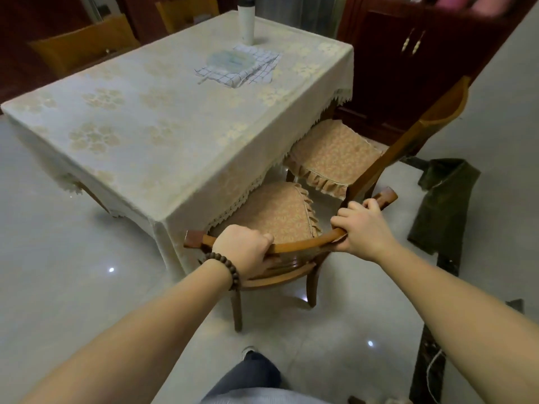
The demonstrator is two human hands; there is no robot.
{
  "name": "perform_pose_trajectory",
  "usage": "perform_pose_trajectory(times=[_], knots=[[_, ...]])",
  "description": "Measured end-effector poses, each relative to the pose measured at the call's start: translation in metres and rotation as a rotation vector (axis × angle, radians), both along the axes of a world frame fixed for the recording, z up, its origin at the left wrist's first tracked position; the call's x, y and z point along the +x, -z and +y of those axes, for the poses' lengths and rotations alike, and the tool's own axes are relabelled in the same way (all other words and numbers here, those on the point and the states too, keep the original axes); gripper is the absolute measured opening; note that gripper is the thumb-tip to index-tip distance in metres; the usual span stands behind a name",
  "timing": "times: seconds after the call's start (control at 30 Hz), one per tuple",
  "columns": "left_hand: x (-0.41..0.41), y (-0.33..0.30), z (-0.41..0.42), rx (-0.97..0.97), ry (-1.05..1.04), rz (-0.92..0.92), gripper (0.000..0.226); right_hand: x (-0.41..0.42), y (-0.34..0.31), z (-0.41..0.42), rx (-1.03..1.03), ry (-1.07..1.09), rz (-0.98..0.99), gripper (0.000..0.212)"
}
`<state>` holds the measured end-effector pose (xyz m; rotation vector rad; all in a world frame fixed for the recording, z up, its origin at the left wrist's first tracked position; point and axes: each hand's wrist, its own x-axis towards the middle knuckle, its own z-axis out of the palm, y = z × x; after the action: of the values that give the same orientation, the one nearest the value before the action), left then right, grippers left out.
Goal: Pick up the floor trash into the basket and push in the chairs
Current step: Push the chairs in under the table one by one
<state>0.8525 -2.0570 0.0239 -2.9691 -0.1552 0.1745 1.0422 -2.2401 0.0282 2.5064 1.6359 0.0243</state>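
A wooden chair (300, 245) with a patterned orange seat cushion stands at the near side of the table (151, 135), its seat partly under the lace-edged tablecloth. My left hand (243, 252), with a bead bracelet at the wrist, grips the left part of its curved top rail. My right hand (360, 228) grips the right part of the same rail. A second chair (335, 158) with a like cushion stands to the right, further out from the table, its backrest tilted toward me. No basket or floor trash is in view.
A dark green garment (443, 205) lies on the pale tiled floor at right. On the table sit a white bottle (246, 20) and a checked cloth (248, 68). A dark wooden cabinet (408, 53) stands behind. More chairs (84, 45) are at the far side.
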Motion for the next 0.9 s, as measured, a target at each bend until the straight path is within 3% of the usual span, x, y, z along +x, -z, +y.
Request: perform_pose_trajectory(times=[0.17, 0.43, 0.6, 0.77, 0.9], knots=[[0.028, -0.021, 0.046, 0.000, 0.022, -0.059, 0.043, 0.028, -0.024, 0.044, -0.005, 0.008, 0.033, 0.036], [0.064, -0.039, 0.087, -0.018, -0.055, -0.054, 0.047, 0.072, -0.040, 0.090, 0.025, -0.067, 0.034, 0.058], [0.100, -0.037, 0.068, 0.009, -0.134, -0.069, 0.046, 0.123, -0.047, 0.096, -0.036, -0.154, 0.053, 0.064], [0.142, -0.026, 0.043, 0.018, -0.277, -0.086, 0.045, 0.189, -0.038, 0.098, -0.021, -0.294, 0.054, 0.028], [0.180, -0.021, 0.011, -0.001, -0.442, -0.046, 0.040, 0.243, -0.025, 0.097, -0.015, -0.433, 0.035, 0.038]])
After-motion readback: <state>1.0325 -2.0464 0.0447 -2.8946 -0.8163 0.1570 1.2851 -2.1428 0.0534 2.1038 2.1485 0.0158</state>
